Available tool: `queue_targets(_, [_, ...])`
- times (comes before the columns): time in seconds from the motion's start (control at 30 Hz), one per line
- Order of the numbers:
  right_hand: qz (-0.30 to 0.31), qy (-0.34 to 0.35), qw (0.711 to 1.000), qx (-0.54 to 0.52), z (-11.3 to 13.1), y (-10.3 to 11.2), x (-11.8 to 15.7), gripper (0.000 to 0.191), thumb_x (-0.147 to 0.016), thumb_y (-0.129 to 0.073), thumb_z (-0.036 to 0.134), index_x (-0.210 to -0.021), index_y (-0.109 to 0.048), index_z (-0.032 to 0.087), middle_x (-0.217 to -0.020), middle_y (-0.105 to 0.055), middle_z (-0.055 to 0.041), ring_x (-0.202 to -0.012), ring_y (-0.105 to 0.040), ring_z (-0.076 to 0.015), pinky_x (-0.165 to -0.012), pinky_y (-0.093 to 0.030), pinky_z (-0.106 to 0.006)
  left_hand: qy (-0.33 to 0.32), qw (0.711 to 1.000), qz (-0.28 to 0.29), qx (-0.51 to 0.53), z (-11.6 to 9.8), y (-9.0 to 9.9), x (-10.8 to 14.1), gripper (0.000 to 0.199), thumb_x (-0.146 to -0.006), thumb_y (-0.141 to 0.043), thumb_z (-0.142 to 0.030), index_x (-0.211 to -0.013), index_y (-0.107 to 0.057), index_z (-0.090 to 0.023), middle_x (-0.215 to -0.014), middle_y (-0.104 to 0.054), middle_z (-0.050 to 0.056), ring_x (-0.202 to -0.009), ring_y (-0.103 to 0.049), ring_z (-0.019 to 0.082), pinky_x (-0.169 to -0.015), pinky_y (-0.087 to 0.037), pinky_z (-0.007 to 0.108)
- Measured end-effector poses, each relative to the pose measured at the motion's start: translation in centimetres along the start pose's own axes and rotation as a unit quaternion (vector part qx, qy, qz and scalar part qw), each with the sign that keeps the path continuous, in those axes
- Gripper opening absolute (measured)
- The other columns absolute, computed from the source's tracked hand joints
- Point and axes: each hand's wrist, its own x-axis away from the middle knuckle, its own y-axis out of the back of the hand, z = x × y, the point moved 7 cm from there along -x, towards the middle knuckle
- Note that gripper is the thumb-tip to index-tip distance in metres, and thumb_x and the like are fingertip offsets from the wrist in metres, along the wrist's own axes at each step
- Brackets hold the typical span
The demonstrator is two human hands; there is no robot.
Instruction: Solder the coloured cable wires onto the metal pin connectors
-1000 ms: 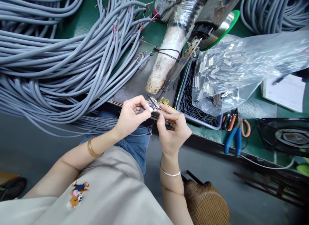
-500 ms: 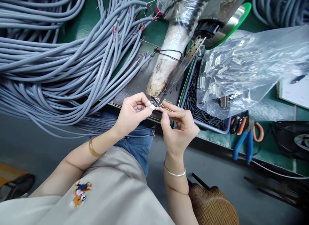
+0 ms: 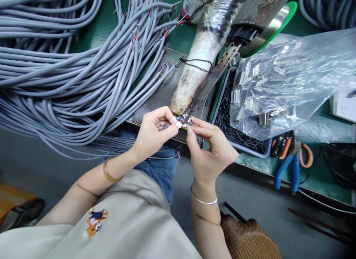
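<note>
My left fingers (image 3: 168, 133) pinch the coloured wires (image 3: 181, 119), and the small connector (image 3: 185, 116), long axis unclear, lies between them and my right fingers (image 3: 206, 130), pinched together just beside it.

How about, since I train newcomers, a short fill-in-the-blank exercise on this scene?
White shows at the fingertips of the ____ hand.
The silver bangle circles the wrist of the ____ hand.
The metal disc has a ____ rim.
The tray lies partly beneath a clear plastic ____.
Missing words: left; right; green; bag.
</note>
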Motion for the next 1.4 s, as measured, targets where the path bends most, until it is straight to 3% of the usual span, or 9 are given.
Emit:
queue_targets(0.23, [0.008, -0.004, 1.000, 0.009, -0.4, -0.1, 0.5, 0.010, -0.088, -0.074, 0.013, -0.092, -0.069, 0.021, -0.101, -0.082, -0.0017, -0.089, -0.080, -0.0162, -0.074, -0.066, -0.026, 0.024, 1.000, 0.006, -0.017, 0.7, 0.1, 0.2, 0.021, -0.072, -0.075, -0.011, -0.067, -0.055, -0.016, -0.065, -0.060, -0.005, -0.052, -0.048, 0.003, -0.052, -0.042, 0.016])
queue_targets(0.63, [0.000, 0.041, 0.999, 0.035, 0.9, -0.1, -0.6, 0.014, -0.086, -0.076, 0.010, -0.091, -0.070, 0.021, -0.099, -0.081, -0.0017, -0.091, -0.079, -0.0158, -0.080, -0.064, -0.027, -0.007, 1.000, 0.002, -0.025, -0.3, -0.1, 0.0, 0.019, -0.074, -0.072, -0.010, -0.068, -0.055, -0.017, -0.065, -0.058, -0.006, -0.054, -0.048, 0.004, -0.054, -0.043, 0.017])
queue_targets(0.77, [0.007, 0.023, 0.999, 0.031, 0.5, 0.1, 0.0, 0.011, -0.088, -0.074, 0.013, -0.088, -0.066, 0.021, -0.101, -0.081, -0.0023, -0.087, -0.079, -0.0154, -0.074, -0.064, -0.025, 0.005, 1.000, 0.005, -0.029, 0.1, 0.0, 0.2, 0.018, -0.073, -0.071, -0.010, -0.068, -0.054, -0.017, -0.066, -0.059, -0.005, -0.054, -0.050, 0.004, -0.052, -0.041, 0.016])
queue_targets(1.2, [0.003, 0.053, 0.997, 0.055, 0.9, 0.3, 0.9, 0.014, -0.087, -0.074, 0.012, -0.092, -0.066, 0.023, -0.099, -0.082, -0.0012, -0.088, -0.080, -0.0153, -0.077, -0.064, -0.023, 0.059, 0.997, -0.001, -0.039, 0.7, -0.1, 1.1, 0.017, -0.067, -0.071, -0.012, -0.067, -0.054, -0.017, -0.070, -0.060, -0.003, -0.061, -0.054, 0.006, -0.058, -0.044, 0.017])
queue_targets(1.4, [-0.012, 0.022, 0.999, 0.043, -0.1, 1.1, 2.6, 0.008, -0.089, -0.073, 0.016, -0.092, -0.068, 0.021, -0.090, -0.082, -0.0009, -0.076, -0.080, -0.0151, -0.069, -0.064, -0.023, 0.063, 0.995, 0.046, -0.067, 1.3, -0.4, 2.8, 0.015, -0.071, -0.069, -0.014, -0.068, -0.055, -0.017, -0.071, -0.061, -0.001, -0.064, -0.055, 0.008, -0.062, -0.045, 0.020])
